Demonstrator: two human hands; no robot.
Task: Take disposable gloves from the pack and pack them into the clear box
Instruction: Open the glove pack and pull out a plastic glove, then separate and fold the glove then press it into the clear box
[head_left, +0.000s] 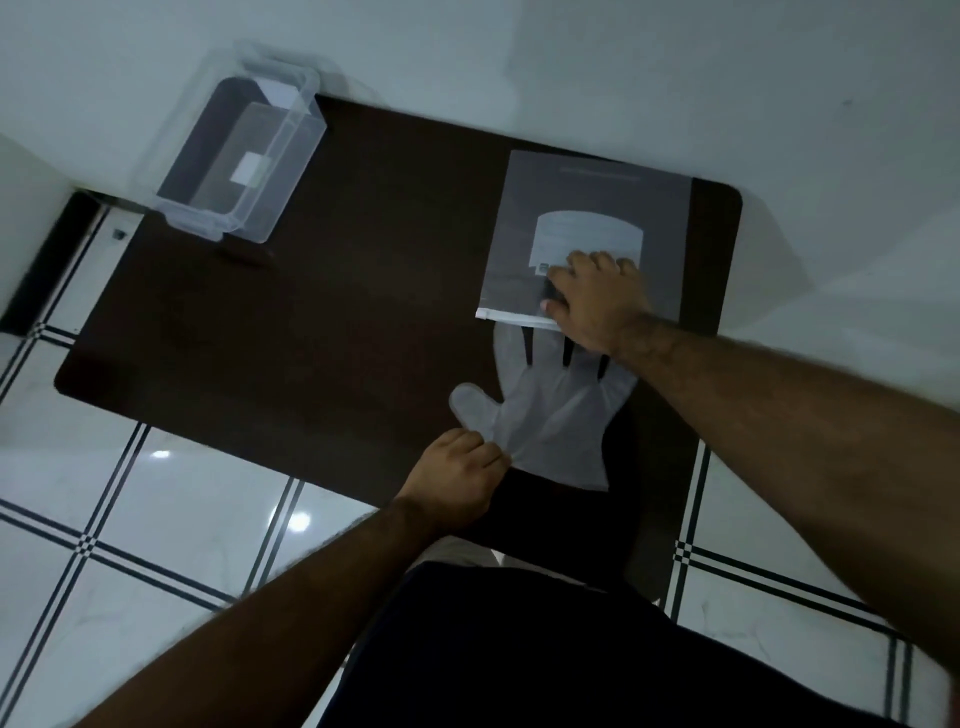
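A flat grey pack of gloves (587, 208) lies on the dark table (337, 312) at the right. My right hand (597, 299) presses flat on the pack's near, open end. A translucent disposable glove (561, 415) sticks out of that end, its fingertips still inside the pack and its cuff toward me. My left hand (457, 478) pinches the glove at the cuff edge below its thumb. The clear box (244, 156) stands open and empty at the table's far left corner.
The table stands against a white wall (519, 62). White floor tiles with black lines (156, 519) surround it. My dark-clothed body (571, 649) is close to the table's near edge.
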